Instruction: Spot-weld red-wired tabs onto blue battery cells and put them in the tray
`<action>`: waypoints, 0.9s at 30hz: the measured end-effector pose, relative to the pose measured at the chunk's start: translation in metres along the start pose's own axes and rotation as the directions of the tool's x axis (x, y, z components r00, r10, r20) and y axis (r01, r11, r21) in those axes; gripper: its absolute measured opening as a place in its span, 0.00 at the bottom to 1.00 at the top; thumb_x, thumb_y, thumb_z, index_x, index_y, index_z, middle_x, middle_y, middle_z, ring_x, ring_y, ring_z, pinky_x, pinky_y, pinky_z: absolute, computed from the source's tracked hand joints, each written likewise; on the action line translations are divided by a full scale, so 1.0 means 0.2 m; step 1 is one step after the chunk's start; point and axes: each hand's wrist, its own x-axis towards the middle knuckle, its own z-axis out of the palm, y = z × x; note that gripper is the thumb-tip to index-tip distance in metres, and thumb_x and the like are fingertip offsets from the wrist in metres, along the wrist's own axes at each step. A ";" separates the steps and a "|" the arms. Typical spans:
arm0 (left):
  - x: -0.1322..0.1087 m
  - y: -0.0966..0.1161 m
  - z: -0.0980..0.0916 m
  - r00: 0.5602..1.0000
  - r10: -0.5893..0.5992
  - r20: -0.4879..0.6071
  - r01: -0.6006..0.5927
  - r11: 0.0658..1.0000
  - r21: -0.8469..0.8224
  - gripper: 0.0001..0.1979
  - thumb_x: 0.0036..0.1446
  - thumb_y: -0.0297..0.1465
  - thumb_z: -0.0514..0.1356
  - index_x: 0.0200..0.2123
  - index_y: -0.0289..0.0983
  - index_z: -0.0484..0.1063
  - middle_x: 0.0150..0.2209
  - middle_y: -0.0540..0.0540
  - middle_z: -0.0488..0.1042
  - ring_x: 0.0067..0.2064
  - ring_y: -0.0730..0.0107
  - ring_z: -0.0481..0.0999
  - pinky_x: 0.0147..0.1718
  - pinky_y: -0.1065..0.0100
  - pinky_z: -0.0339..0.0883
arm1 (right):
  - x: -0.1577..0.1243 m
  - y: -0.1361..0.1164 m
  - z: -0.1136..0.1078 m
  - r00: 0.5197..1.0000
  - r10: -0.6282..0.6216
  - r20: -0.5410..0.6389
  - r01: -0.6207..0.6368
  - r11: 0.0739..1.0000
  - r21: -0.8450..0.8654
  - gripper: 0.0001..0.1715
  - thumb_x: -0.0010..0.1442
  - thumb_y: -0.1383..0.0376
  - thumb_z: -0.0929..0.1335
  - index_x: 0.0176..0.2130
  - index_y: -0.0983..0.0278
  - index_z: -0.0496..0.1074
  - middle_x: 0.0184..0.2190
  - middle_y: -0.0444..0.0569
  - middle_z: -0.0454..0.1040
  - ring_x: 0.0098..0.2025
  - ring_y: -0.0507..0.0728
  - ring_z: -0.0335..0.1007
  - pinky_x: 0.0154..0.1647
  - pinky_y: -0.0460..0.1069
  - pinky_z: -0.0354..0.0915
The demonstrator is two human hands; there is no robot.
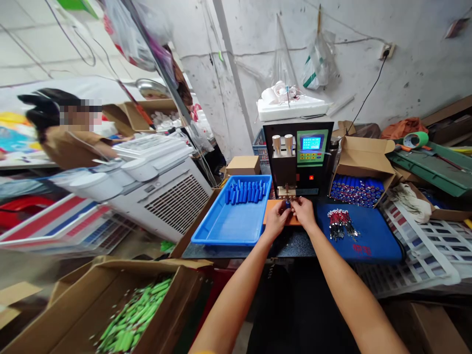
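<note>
Head view: the black machine (283, 169) stands on the surface (295, 244), with the orange board (271, 209) before it.
Blue piece (288, 203): it is just below the metal tips (287, 190).
Left hand (276, 216): fingers seem to pinch the piece.
Right hand (304, 211): fingers are bent beside it; I cannot tell if they grip.
Machine: the step seems to be positioning; next move calls for steady fingers.

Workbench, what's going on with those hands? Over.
Left hand, right hand: together at the black machine. Small blue piece between them. Nothing visibly in the way.
</note>
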 end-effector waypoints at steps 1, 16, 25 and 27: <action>0.00 0.00 0.00 1.000 0.001 0.002 -0.001 1.000 0.003 0.14 0.57 0.31 0.60 0.47 0.35 0.73 0.43 0.43 0.78 0.42 0.66 0.77 0.45 0.65 0.70 | 0.00 0.00 0.00 1.000 -0.001 0.001 0.001 1.000 -0.005 0.17 0.50 0.52 0.68 0.27 0.64 0.69 0.22 0.45 0.72 0.22 0.53 0.67 0.18 0.44 0.60; 0.00 -0.02 -0.01 1.000 0.015 0.005 -0.015 0.999 0.040 0.14 0.58 0.31 0.59 0.47 0.34 0.72 0.41 0.43 0.77 0.41 0.65 0.77 0.43 0.66 0.70 | 0.01 0.01 0.01 0.999 -0.049 -0.011 0.047 0.993 -0.113 0.15 0.53 0.54 0.68 0.28 0.64 0.70 0.24 0.48 0.74 0.24 0.56 0.70 0.21 0.47 0.64; -0.01 -0.02 -0.01 0.999 0.034 -0.001 -0.034 0.997 0.067 0.14 0.58 0.31 0.59 0.47 0.35 0.73 0.43 0.42 0.78 0.42 0.64 0.77 0.44 0.65 0.71 | 0.01 0.02 0.00 0.999 -0.046 -0.025 0.043 0.992 -0.119 0.16 0.53 0.53 0.68 0.27 0.63 0.70 0.22 0.46 0.73 0.24 0.55 0.68 0.22 0.46 0.62; -0.01 -0.02 -0.01 0.999 0.036 -0.006 -0.035 0.996 0.088 0.14 0.58 0.32 0.59 0.47 0.35 0.73 0.42 0.42 0.79 0.42 0.65 0.77 0.43 0.66 0.71 | 0.01 0.02 0.00 0.999 -0.046 -0.028 0.043 0.991 -0.126 0.16 0.53 0.52 0.68 0.27 0.63 0.70 0.23 0.47 0.74 0.25 0.55 0.68 0.23 0.46 0.62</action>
